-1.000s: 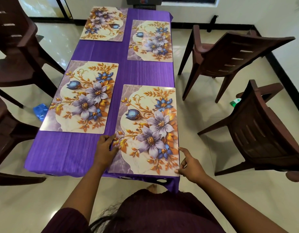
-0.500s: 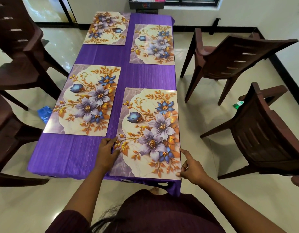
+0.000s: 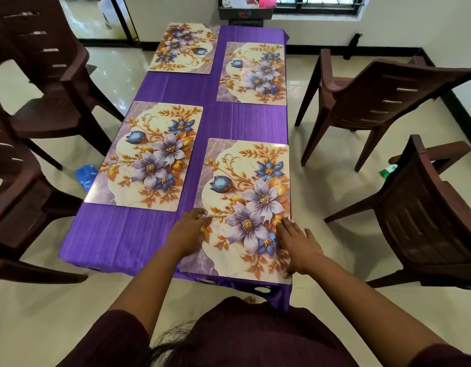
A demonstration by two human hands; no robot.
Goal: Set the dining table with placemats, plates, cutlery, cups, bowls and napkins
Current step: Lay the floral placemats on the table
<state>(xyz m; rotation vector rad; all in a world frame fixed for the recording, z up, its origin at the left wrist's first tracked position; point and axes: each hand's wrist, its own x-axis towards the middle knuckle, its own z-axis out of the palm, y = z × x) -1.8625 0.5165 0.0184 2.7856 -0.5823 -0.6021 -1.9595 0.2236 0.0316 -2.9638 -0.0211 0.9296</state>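
Near-right placemat (image 3: pixel 245 205): lying flat on the purple cloth at the bench's near right corner, its near edge sitting close to the bench edge. Both hands are resting on it. Left hand (image 3: pixel 189 231) is lying palm-down across the mat's left border, fingers (image 3: pixel 200 215) straight and spread, gripping nothing. Right hand (image 3: pixel 298 242) is lying flat on the mat's lower right part, fingers likewise extended, holding nothing. Judgement: hands are pressing or smoothing the mat into its final position, not lifting it.

Other mats: near-left placemat (image 3: pixel 147 154) is sitting beside it across a strip of cloth, set a bit further up the bench; far-right placemat (image 3: pixel 252 72) and far-left placemat (image 3: pixel 184 47) are occupying the far end. All four are lying flat, none overlapping.

Progress, approx.: placemat stage is looking complete or nearly so, pending the last alignment. Bench (image 3: pixel 109 242) is carrying mats only; no plates, cutlery, cups, bowls or napkins are showing on it, so most of the task is outstanding.

Surroundings: a dark rack (image 3: pixel 245 11) beyond the far end is holding what looks like a plate and sth pink; contents too small to confirm. Brown chairs (image 3: pixel 374 96) are standing along both sides, pulled back from the bench.
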